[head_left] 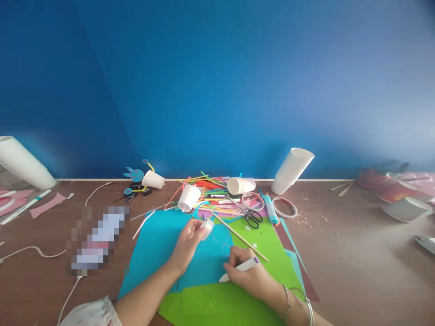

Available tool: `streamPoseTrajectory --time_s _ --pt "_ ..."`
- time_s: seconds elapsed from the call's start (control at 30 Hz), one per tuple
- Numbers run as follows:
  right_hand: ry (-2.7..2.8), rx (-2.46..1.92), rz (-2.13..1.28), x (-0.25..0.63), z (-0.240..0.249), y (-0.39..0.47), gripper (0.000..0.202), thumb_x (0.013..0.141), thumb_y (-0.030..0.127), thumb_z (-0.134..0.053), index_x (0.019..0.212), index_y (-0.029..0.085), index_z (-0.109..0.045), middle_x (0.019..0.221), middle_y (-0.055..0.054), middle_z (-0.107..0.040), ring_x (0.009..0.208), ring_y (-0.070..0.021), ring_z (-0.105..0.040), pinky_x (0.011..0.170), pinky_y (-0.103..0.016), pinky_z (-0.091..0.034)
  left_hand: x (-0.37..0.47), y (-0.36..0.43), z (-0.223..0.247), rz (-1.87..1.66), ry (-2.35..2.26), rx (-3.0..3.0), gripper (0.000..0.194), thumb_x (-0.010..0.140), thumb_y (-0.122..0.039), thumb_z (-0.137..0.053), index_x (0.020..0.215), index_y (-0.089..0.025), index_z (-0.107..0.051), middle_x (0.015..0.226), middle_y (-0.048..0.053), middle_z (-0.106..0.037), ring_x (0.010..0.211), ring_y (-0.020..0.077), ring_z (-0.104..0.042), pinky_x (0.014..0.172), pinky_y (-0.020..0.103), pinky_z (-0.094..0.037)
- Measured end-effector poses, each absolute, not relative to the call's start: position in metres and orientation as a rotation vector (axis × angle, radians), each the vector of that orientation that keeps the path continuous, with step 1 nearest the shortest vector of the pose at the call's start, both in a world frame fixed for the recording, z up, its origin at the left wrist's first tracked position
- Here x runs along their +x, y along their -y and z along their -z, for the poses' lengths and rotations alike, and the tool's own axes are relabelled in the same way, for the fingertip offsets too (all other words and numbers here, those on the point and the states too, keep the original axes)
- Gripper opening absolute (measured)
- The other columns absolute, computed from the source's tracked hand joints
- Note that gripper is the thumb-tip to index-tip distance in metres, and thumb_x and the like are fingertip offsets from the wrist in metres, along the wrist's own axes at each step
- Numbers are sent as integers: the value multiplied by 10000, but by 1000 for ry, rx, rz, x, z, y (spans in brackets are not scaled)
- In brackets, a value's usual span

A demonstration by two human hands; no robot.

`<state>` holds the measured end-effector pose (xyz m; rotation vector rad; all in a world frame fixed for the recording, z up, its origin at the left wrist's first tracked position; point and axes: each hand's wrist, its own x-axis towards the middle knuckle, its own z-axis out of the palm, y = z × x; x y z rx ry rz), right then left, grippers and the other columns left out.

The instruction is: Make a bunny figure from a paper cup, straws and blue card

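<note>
My left hand (190, 240) is closed on a small clear roll (206, 230), with a purple cap (204, 217) at its top. My right hand (249, 274) grips a white marker (242, 267), its tip pointing left, close to the sheets. Under both hands lie blue paper (152, 253) and green paper (272, 244). Two faint circles, a larger one (220, 233) and a smaller one (226, 248), are drawn on the blue paper between my hands. A thin wooden stick (239, 237) lies across the papers.
Black-handled scissors (253, 219), a glue tube (270, 208), tape rings (284, 207) and paper cups (189, 198) lie behind the paper. A cup stack (292, 170) stands at the wall. A blurred-out object (102, 240) with a cable is at left.
</note>
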<state>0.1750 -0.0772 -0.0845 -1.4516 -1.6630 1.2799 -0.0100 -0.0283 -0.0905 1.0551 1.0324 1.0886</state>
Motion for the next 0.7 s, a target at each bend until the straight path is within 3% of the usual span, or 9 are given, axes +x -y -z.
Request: streamPoseTrajectory --time_s 0.7 --pt "1592 -1532 -1180 171 89 75 228 727 250 -561 572 221 -396 461 81 -396 443 -83 -347 433 -210 -283 -9 30 82 -1065 -1061 1044 339 747 -508 -633 845 -197 -540 846 25 -611 908 220 -596 826 321 -449"
